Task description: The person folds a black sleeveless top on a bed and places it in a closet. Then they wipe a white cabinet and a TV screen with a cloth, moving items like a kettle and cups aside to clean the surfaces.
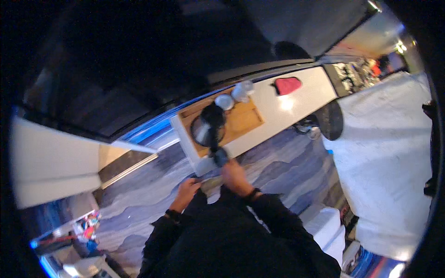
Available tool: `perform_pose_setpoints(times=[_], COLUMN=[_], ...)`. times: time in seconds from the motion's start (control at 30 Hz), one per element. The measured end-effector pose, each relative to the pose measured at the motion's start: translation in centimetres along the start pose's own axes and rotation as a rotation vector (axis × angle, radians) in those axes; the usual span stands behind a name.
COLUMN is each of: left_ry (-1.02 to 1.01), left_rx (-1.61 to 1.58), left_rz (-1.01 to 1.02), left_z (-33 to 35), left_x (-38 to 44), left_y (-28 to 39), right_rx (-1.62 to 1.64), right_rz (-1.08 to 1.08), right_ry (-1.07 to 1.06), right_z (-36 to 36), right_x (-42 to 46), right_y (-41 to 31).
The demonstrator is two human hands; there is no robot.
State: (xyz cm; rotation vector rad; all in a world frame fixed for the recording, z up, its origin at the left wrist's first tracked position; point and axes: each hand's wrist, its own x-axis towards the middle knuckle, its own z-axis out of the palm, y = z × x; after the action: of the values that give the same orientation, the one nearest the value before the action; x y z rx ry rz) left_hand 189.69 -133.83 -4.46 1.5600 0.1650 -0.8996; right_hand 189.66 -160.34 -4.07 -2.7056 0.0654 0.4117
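Note:
My right hand is at the near edge of a long white counter, its fingers touching a dark rounded object too blurred to name. My left hand is lower and to the left, its fingers bent near the counter's corner; whether it holds anything is unclear. Just beyond the hands, a wooden tray lies on the counter. A round black-rimmed object and a black item rest over its left part. White cup-like objects stand at its back edge.
A red pouch-like item lies farther right on the counter. A dark stool-like seat stands beside a large white-covered surface at the right. A white cabinet is at the left. Small clutter sits at the lower left.

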Motion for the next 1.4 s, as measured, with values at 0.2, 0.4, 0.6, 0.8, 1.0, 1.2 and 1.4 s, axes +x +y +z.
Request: perform_pose_setpoints(times=[0.2, 0.4, 0.6, 0.8, 1.0, 1.2, 1.4], left_ry=[0.234, 0.251, 0.416, 0.458, 0.501, 0.559, 0.570], left_rx=[-0.237, -0.698, -0.778, -0.326, -0.535, -0.612, -0.069], left_rz=[-0.082, -0.020, 0.001, 0.410, 0.498, 0.672, 0.485], left_z=[-0.6, -3.4, -3.6, -0.6, -2.4, -9.1, -3.8], left_x=[-1.9, -3.3, 1.9, 12.5, 19.4, 26.9, 19.5], left_y=[0.0, -0.4, -4.4, -6.9, 2.6, 3.0, -4.8], right_rx=[0.435, 0.659, 0.738, 0.785, 0.798, 0.738, 0.781], right_rz=[-0.280, -0.386, -0.330, -0.012, 0.164, 0.152, 0.193], right_ry=[0.178, -0.243, -0.453, -0.439, -0.324, -0.369, -0.367], right_z=[7.6, 6.7, 3.2, 0.9, 1.8, 2.1, 3.0], right_x=[2.0, 1.4, 0.1, -1.8, -5.8, -7.3, -9.5], right_y=[-8.0, -13.3, -12.4, -7.1, -1.9, -3.3, -3.9])
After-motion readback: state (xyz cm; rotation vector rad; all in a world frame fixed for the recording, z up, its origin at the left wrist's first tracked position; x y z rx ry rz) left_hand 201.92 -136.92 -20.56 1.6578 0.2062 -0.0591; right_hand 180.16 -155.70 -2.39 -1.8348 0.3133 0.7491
